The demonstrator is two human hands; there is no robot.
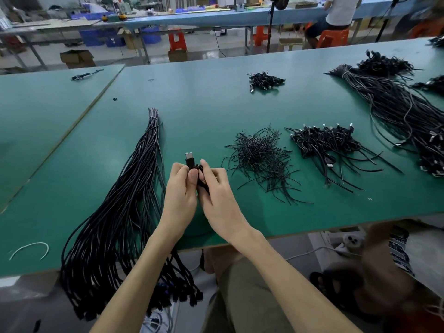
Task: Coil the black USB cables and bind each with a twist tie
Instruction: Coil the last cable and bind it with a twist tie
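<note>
Both hands are closed on one coiled USB cable [189, 162]: the left hand [180, 188] pinches it just below the upright plug, and the right hand [216, 191] curls round the coil. It is held just above the green table [204, 104], near the front edge. Fingers cover the coil, so whether a tie is on it cannot be told.

- Loose cable bundle [125, 212]: left of the held cable, ends hanging over the table edge.
- Second large bundle [396, 109]: far right of it.
- Pile of bound coils [329, 140]: right of it.
- Twist tie heap [259, 155]: just right of it.
- Small coil pile [264, 80]: well beyond it.
- White loop [31, 248]: far left, nearer the edge.
</note>
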